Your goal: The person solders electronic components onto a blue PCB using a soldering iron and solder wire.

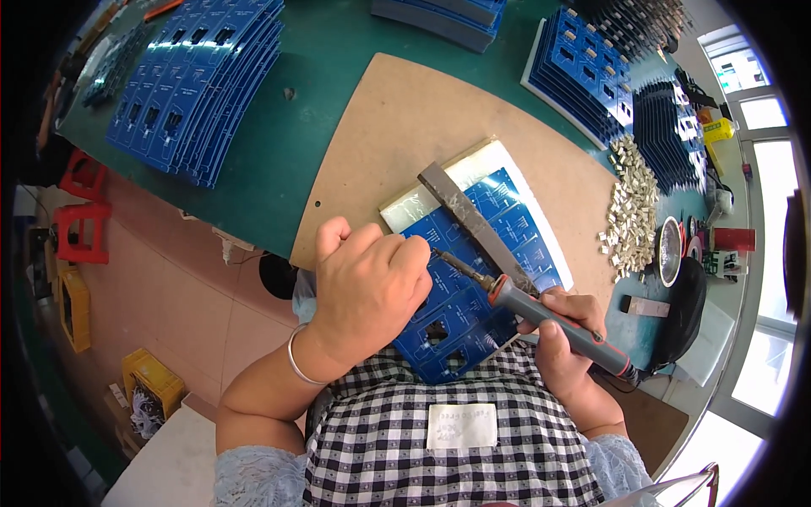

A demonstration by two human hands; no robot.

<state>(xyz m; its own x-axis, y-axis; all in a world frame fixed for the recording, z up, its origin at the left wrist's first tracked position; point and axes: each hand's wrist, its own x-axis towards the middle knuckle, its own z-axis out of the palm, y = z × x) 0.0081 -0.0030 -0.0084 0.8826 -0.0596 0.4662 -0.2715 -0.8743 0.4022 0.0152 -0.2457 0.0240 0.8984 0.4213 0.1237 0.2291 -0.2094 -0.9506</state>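
A soldering iron (537, 311) with a grey and red handle is gripped in my right hand (571, 335). Its metal tip points left, over a blue circuit board panel (452, 317), close to the fingers of my left hand (367, 275). That left hand is closed above the panel's left side, fingertips turned away, so whatever they pinch is hidden. Under the panel's far part lies a pale pad (486, 162). A dark, worn bar (473, 221) rests slantwise across the panel. The panel's near edge reaches my checkered apron (456, 469).
A brown board (405, 118) covers part of the green table (312, 51). Blue circuit board stacks stand far left (182, 93) and far right (583, 72). Small whitish parts (632, 207) are heaped at the right, beside a round metal bowl (669, 251). Red stools (83, 228) stand left.
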